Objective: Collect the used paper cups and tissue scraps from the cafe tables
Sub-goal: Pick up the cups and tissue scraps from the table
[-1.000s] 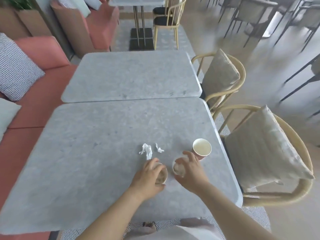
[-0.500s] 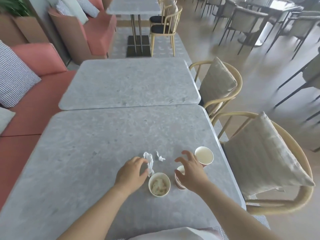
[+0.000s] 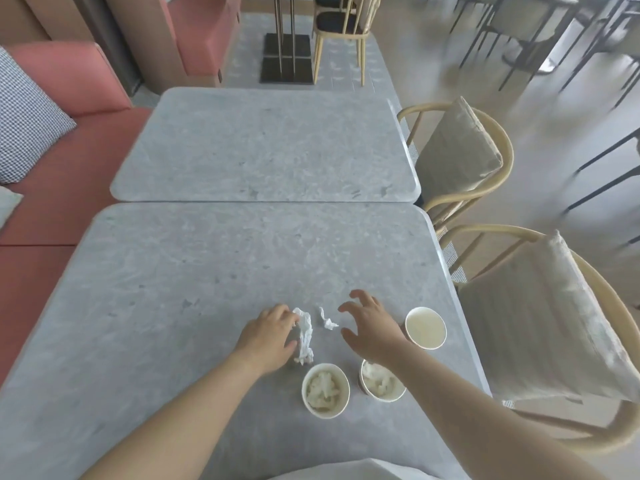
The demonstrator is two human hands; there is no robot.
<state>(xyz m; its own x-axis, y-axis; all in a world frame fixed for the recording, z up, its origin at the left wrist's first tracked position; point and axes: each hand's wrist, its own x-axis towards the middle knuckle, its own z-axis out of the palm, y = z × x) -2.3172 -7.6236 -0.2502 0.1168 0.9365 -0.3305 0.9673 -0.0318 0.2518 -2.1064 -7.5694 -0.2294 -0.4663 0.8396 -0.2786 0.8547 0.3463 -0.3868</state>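
Observation:
Three paper cups stand on the near grey table (image 3: pixel 156 306). One cup with crumpled tissue inside (image 3: pixel 325 390) is nearest me, a second filled cup (image 3: pixel 381 382) sits partly under my right forearm, and an empty cup (image 3: pixel 425 328) stands further right. A long white tissue scrap (image 3: pixel 304 334) lies beside my left hand (image 3: pixel 268 337), whose fingertips pinch its top end. A small tissue scrap (image 3: pixel 327 320) lies between the hands. My right hand (image 3: pixel 372 327) hovers with fingers spread just right of the small scrap, holding nothing.
A second grey table (image 3: pixel 263 150) joins the far edge. Two wooden chairs with beige cushions (image 3: pixel 457 157) (image 3: pixel 540 327) stand along the right side. A pink bench (image 3: pixel 52 188) with a checked pillow runs along the left.
Both hands have left the two filled cups and moved forward. The left hand now touches the long tissue scrap; the right hand has opened near the small scrap.

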